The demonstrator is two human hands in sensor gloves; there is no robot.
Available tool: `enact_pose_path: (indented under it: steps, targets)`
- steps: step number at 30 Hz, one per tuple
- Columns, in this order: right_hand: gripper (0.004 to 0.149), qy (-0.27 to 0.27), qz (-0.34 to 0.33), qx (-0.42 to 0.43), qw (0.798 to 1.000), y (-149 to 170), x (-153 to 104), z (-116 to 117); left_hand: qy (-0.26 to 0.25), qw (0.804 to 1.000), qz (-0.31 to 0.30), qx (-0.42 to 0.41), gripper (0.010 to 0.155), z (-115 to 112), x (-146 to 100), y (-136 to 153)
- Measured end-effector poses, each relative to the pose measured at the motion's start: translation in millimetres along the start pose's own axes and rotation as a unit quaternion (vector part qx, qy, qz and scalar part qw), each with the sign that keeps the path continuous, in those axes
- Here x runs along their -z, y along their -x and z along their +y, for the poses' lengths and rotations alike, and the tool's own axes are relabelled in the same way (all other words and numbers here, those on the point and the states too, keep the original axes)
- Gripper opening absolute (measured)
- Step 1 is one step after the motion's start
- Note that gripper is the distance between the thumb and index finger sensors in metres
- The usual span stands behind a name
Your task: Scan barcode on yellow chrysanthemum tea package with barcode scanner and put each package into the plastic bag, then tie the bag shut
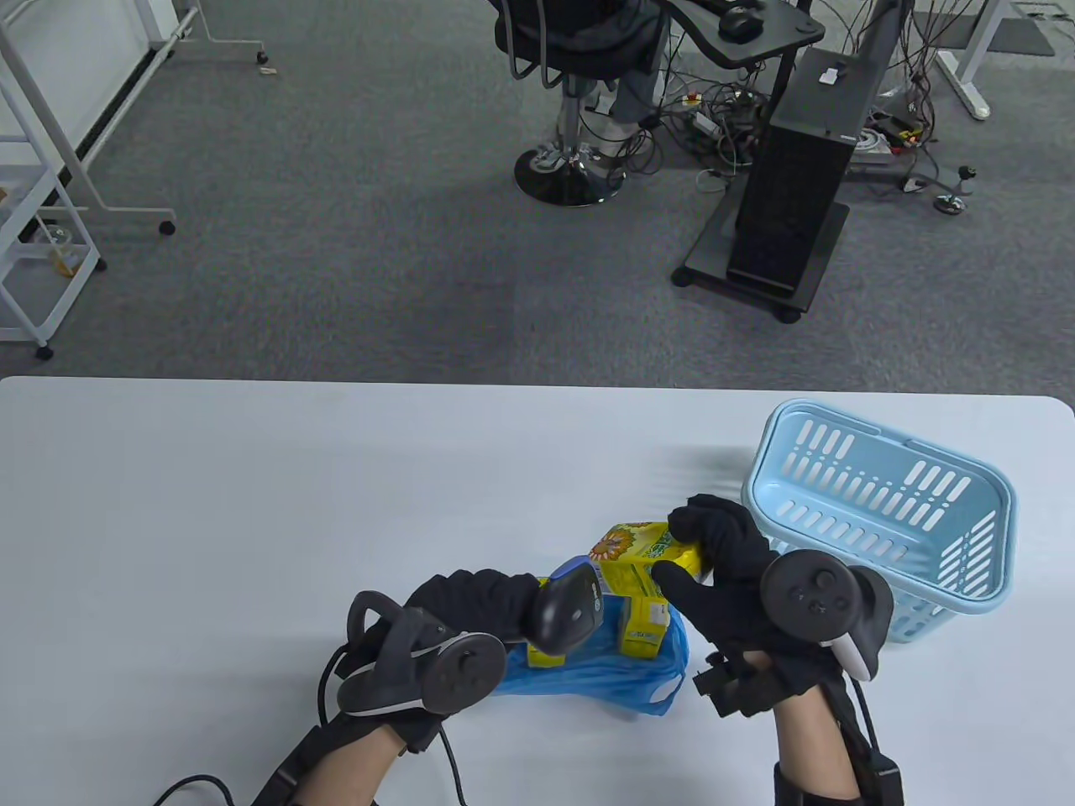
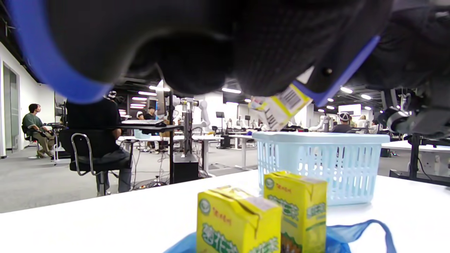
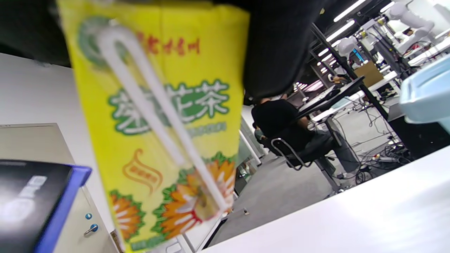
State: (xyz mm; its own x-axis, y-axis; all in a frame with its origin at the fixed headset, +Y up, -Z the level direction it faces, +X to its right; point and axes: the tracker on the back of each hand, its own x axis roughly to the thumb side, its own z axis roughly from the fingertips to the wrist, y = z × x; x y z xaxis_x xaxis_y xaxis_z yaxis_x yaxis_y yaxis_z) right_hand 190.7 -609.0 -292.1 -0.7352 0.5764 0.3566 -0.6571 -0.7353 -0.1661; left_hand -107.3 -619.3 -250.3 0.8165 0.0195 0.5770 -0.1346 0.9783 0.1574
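The white table [image 1: 252, 504] carries everything, and the light-blue slotted basket [image 1: 882, 512] serves as the landmark: it stands toward the table's right side, upright, and no contents show inside it. Just to the basket's left and nearer the person lies the blue plastic bag [image 1: 605, 676], flattened on the tabletop, with two yellow chrysanthemum tea packages standing upright on it side by side — the left standing package [image 2: 237, 225] and the right standing package [image 2: 297, 207], apparently touching in the left wrist view. Each is a small yellow carton with a folded top, green lettering, a round green emblem and red characters near the top edge. Above the bag and close beside the basket's left wall, the right hand [image 1: 731, 579] grips a third carton, the held tea package [image 1: 647, 554], fingers on its far side and thumb on the near side; the carton is tilted and lifted off the table. In the right wrist view its face shows orange-petalled flowers, green characters and a wrapped white straw stuck diagonally across it; the left wrist view catches a barcode panel on its underside. Left of that carton, over the bag, the left hand [image 1: 470, 600] is wrapped around the handle of the dark grey barcode scanner [image 1: 567, 613], whose head — trimmed in blue — is right beside the held carton.
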Motion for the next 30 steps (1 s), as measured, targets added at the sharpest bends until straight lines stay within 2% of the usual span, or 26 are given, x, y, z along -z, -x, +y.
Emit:
enact_pose_path:
  steps: [8, 11, 15, 20, 24, 30]
  targets:
    - [0.080, 0.000, -0.018, -0.039, 0.999, -8, 0, 4, -0.005, 0.998, 0.038, -0.047, 0.060, 11, -6, 23]
    - [0.089, -0.017, -0.027, -0.035, 0.999, -14, 1, 13, -0.011, 0.998, 0.048, -0.050, 0.060, 15, -10, 31]
    - [0.097, -0.067, -0.045, -0.081, 0.993, -21, 6, 34, -0.014, 0.996, 0.062, -0.057, 0.061, 20, -14, 41]
    - [0.098, -0.115, -0.064, -0.150, 0.980, -27, 18, 57, -0.013, 0.995, 0.081, -0.065, 0.061, 21, -16, 51]
    - [0.099, -0.184, -0.081, -0.202, 0.959, -31, 27, 83, 0.000, 0.994, 0.089, -0.067, 0.062, 19, -16, 55]
    - [0.100, -0.230, -0.087, -0.261, 0.933, -25, 27, 112, 0.020, 0.993, 0.091, -0.066, 0.062, 13, -13, 57]
